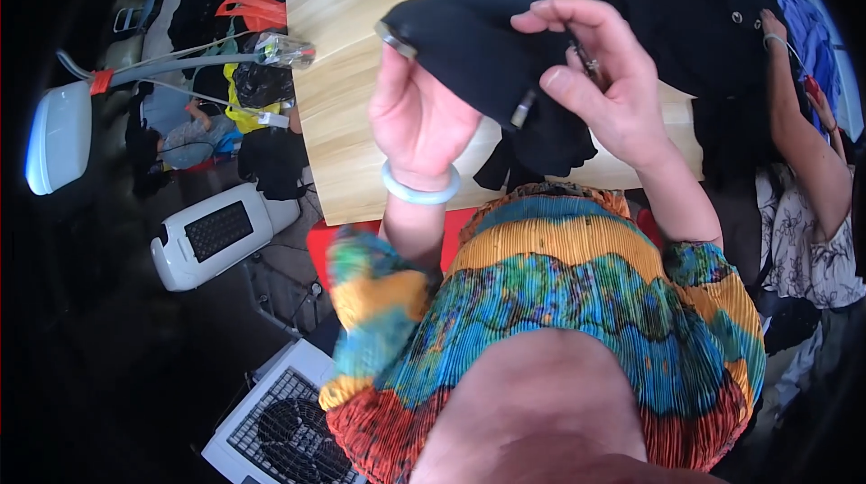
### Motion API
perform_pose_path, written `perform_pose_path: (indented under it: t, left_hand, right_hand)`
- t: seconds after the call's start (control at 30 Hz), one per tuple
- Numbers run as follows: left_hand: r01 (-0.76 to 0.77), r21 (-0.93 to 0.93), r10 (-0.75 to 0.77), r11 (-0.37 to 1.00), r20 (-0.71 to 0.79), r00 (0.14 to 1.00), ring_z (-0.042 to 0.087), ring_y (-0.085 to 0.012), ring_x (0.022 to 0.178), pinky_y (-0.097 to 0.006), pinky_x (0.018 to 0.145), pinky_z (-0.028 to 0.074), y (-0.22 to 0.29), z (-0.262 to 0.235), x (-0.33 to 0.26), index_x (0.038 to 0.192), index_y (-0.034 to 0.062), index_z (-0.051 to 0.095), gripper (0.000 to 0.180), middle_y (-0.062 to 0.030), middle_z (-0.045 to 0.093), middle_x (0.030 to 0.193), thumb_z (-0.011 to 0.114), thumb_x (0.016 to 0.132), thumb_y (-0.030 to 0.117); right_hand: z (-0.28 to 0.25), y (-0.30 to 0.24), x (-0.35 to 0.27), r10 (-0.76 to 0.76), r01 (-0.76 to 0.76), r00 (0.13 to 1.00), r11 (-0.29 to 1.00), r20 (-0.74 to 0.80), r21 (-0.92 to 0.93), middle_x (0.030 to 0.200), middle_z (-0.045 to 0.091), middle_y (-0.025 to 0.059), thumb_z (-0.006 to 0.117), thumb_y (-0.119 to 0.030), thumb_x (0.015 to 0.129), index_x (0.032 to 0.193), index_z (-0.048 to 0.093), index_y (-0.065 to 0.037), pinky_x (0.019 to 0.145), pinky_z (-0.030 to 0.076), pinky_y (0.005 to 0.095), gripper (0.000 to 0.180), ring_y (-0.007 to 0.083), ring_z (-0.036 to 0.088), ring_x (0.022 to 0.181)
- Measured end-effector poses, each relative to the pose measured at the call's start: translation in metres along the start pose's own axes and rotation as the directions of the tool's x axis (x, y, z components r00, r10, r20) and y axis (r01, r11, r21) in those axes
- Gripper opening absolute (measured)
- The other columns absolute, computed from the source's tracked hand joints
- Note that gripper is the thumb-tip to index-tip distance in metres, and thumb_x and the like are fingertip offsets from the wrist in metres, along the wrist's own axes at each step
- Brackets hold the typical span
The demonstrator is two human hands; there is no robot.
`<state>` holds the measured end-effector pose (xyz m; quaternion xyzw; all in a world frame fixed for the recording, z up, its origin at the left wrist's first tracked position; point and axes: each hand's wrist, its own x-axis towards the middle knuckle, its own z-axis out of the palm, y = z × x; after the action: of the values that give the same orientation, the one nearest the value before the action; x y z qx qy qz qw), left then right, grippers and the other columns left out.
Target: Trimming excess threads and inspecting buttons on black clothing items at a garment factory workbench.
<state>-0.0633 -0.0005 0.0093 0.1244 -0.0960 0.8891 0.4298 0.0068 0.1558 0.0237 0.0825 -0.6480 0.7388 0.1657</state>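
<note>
In front of my chest, above the wooden table, I hold up a black cloth piece [478,37]. My left hand [419,119] grips it from below at its left end. A small shiny strip [395,39] shows at that end, above my thumb; its kind is unclear. My right hand [609,73] is curled at the cloth's right side, thumb and forefinger apart. Within those fingers sits a small dark metal item [585,58], mostly hidden. A short metallic piece [522,110] shows at the cloth's lower edge. More black fabric [550,146] hangs or lies below.
Black garments [695,15] cover the table's [352,123] right side, where another person's hand [773,26] rests. Blue cloth [803,24] lies beyond. At left are a lamp [61,137], a white machine housing [216,236] and a bagged item [287,51]. A fan [298,421] stands lower left.
</note>
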Motion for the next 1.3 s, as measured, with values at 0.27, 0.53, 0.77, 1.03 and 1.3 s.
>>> perform_pose_path:
  t: [0.27, 0.53, 0.77, 1.03, 1.3]
  left_hand:
    - [-0.003, -0.07, -0.013, 0.998, -0.223, 0.975, 0.039, -0.025, 0.113, -0.04, 0.097, 0.029, 0.009, -0.011, 0.01, 0.112, 0.0031, 0.043, 0.034, -0.0135, 0.045, 0.118, 0.032, 0.09, 0.026]
    - [0.174, 0.468, 0.049, 0.867, -0.425, 0.904, 0.053, -0.0203, 0.094, -0.033, 0.077, 0.047, -0.013, -0.006, -0.003, 0.11, 0.0, 0.045, 0.035, -0.0113, 0.053, 0.104, 0.035, 0.089, 0.027]
    - [0.093, 0.487, 0.146, 0.868, -0.43, 0.891, 0.055, -0.0195, 0.09, -0.032, 0.079, 0.047, -0.015, -0.004, -0.007, 0.105, -0.0016, 0.046, 0.023, -0.0117, 0.055, 0.099, 0.039, 0.088, 0.013]
    - [-0.049, 0.575, 0.259, 0.817, -0.289, 0.922, 0.052, -0.0189, 0.097, -0.033, 0.082, 0.045, -0.017, -0.004, -0.005, 0.113, 0.0023, 0.042, 0.029, -0.0092, 0.052, 0.105, 0.041, 0.087, 0.016]
    - [-0.073, 0.721, 0.422, 0.689, -0.318, 0.849, 0.057, -0.0143, 0.082, -0.027, 0.07, 0.05, -0.031, 0.005, 0.0, 0.097, 0.0065, 0.052, 0.015, -0.0064, 0.058, 0.093, 0.045, 0.084, 0.008]
  right_hand:
    - [-0.001, 0.021, -0.012, 0.263, -0.253, 0.962, 0.96, -0.072, 0.122, 0.089, 0.052, 0.0002, 0.059, -0.002, 0.075, 0.104, 0.047, 0.002, 0.072, 0.042, 0.0186, 0.032, 0.0042, 0.049, 0.082]
    - [-0.011, 0.005, -0.005, 0.268, -0.255, 0.961, 0.955, -0.073, 0.149, 0.091, 0.053, 0.0016, 0.058, -0.001, 0.075, 0.101, 0.048, 0.002, 0.074, 0.043, 0.0175, 0.028, 0.005, 0.05, 0.081]
    - [-0.01, 0.01, -0.006, 0.193, -0.193, 0.974, 0.981, -0.118, 0.012, 0.089, 0.053, 0.0043, 0.057, -0.006, 0.077, 0.103, 0.046, 0.001, 0.065, 0.042, 0.0175, 0.029, 0.0055, 0.05, 0.073]
    - [-0.007, -0.013, -0.029, -0.119, 0.03, 0.979, 0.885, -0.164, -0.464, 0.077, 0.054, 0.0065, 0.059, -0.006, 0.073, 0.092, 0.052, 0.001, 0.052, 0.041, 0.0195, 0.022, 0.0109, 0.053, 0.061]
    - [-0.002, -0.013, -0.025, -0.206, 0.159, 0.979, 0.78, -0.009, -0.605, 0.072, 0.055, 0.0085, 0.065, -0.009, 0.068, 0.087, 0.054, 0.001, 0.047, 0.045, 0.0227, 0.024, 0.015, 0.055, 0.055]
